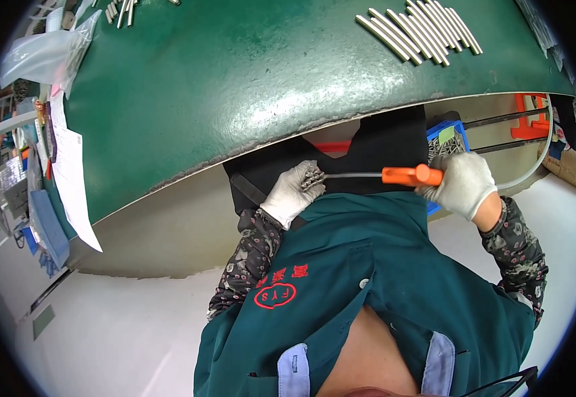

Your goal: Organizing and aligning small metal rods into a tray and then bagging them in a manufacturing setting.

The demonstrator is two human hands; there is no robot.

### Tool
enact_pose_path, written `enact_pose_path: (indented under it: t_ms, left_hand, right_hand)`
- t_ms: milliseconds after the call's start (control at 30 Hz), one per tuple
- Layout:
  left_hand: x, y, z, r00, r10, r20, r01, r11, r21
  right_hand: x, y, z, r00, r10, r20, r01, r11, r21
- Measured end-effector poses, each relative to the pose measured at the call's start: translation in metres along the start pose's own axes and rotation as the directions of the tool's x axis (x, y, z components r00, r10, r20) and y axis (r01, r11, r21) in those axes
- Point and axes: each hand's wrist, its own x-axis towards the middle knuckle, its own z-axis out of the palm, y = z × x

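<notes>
White work gloves cover both hands, held over my lap below the table edge. My left hand (293, 192) is closed around several short metal pieces (312, 179), whose ends show at the fingers. Gripped in my right hand (465, 184) is an orange air blow gun (404, 175). Its thin metal nozzle (354, 175) points left, and the tip comes up to the metal pieces. Whether the tip touches them I cannot tell.
The green table (222, 86) curves in front of me, with several metal rods (427, 33) at its far right. Beside my right hand stands a blue bin (448, 135) of metal parts. A pale hose (544, 149) bends down at the right. Papers (73, 172) hang at the left edge.
</notes>
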Motion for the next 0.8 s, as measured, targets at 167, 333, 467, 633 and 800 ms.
enact_pose_path:
  t_ms: [167,333,467,633,800]
  left_hand:
    - [0.0,0.002,-0.001,0.999,-0.039,-0.003,0.039,0.998,0.04]
    - [0.001,-0.008,-0.001,1.0,0.001,-0.011,-0.001,0.999,-0.044]
    - [0.0,0.0,-0.001,1.0,-0.029,-0.001,0.029,0.998,0.047]
    - [-0.001,0.003,0.0,1.0,-0.017,-0.006,0.017,0.996,0.084]
    - [0.001,-0.006,-0.002,1.0,-0.025,0.005,0.025,1.0,0.017]
  right_hand:
    - [-0.001,0.002,0.002,0.999,0.031,-0.018,-0.03,0.999,0.038]
    - [0.0,0.005,0.002,0.999,0.044,0.026,-0.044,0.999,0.005]
    - [-0.003,0.007,0.004,0.993,0.07,0.094,-0.069,0.998,-0.006]
    - [0.0,0.005,0.002,0.989,0.084,0.118,-0.084,0.996,-0.007]
    - [0.004,-0.005,-0.005,0.993,0.049,0.111,-0.053,0.998,0.042]
